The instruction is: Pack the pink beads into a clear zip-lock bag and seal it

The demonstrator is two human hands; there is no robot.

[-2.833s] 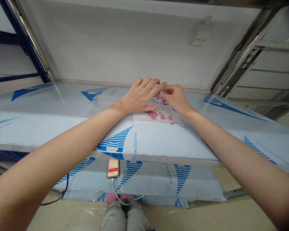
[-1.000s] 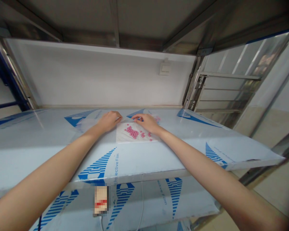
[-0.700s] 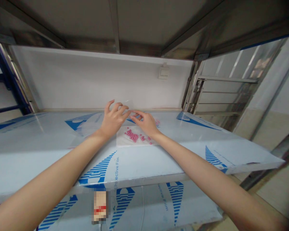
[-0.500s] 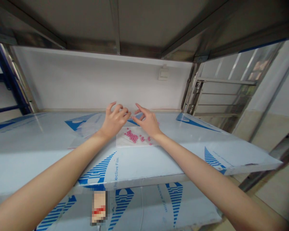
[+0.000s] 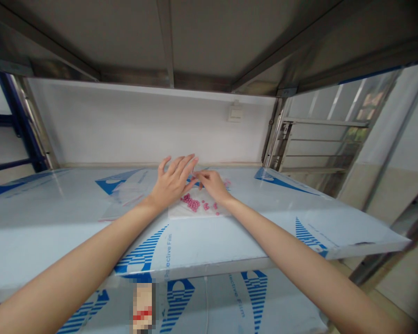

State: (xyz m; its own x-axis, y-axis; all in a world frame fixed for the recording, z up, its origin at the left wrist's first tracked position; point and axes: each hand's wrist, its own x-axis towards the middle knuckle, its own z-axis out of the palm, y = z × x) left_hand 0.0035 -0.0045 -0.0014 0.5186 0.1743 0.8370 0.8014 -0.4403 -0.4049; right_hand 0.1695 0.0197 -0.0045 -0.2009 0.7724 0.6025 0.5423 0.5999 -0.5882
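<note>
Several pink beads [image 5: 191,203] lie loosely on a white sheet [image 5: 176,213] on the film-covered table [image 5: 209,241]. Behind and to the left of them is my left hand [image 5: 174,180], its fingers spread and its fingertips close to the other hand. My right hand [image 5: 212,184] is bent over the back of the sheet, thumb and fingers pinched together. Whatever may be between those fingertips is too small to make out. Clear plastic bags [image 5: 125,195] lie left of my left hand.
Pinkish pieces [image 5: 227,183] lie just right of my right hand. A wall switch [image 5: 235,112] is on the white wall behind. Metal posts flank the table, and a metal frame [image 5: 165,41] hangs overhead.
My left hand's fingers have straightened and spread. My right hand's fingers have closed into a pinch, and the two hands have come together. The view has shifted slightly.
</note>
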